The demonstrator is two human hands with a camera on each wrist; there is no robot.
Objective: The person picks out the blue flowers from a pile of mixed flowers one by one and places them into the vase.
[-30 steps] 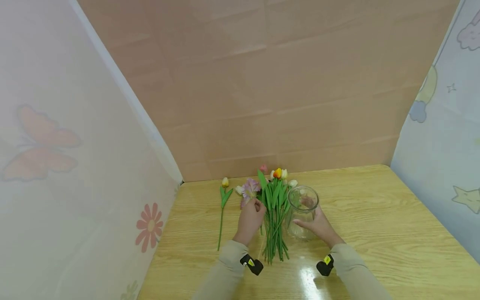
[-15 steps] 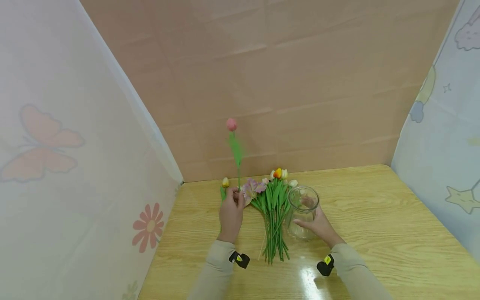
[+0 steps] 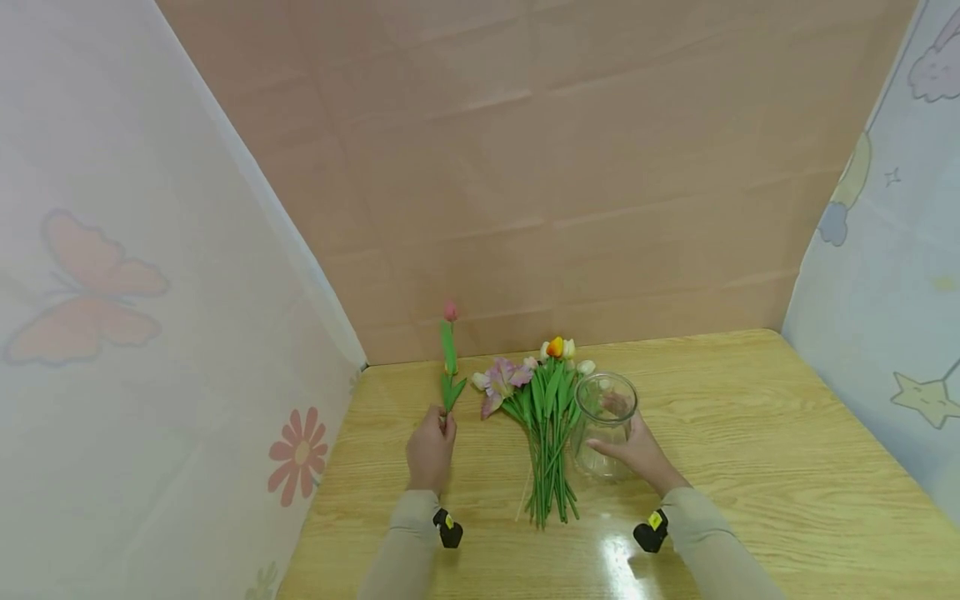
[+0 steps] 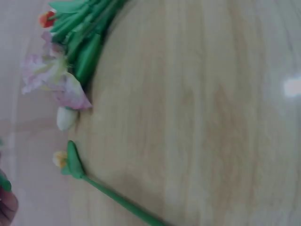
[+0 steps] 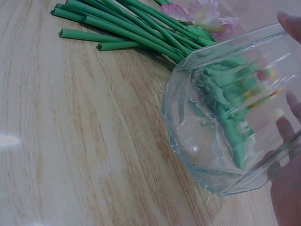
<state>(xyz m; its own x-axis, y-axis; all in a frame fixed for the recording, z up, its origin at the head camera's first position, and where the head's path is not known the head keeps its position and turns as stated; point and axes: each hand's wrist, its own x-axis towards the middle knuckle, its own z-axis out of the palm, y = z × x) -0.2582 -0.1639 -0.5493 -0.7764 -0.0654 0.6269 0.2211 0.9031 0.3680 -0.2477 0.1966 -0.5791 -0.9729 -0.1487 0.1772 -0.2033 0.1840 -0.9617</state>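
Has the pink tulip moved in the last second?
Yes. The left hand now holds the pink tulip upright, left of the bunch on the table; a second ago it lay atop that bunch.

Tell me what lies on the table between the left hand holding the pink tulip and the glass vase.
Between the left hand with its pink tulip and the glass vase lies the bunch of artificial flowers, stems toward the person; the head view shows it.

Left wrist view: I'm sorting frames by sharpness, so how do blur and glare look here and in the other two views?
Left wrist view: soft overall, the lilac bloom smeared, a white glare patch at the right edge. Head view: sharp, with a bright reflection on the table near the right hand. Right wrist view: crisp stems, though the glass vase warps the flowers seen through it.
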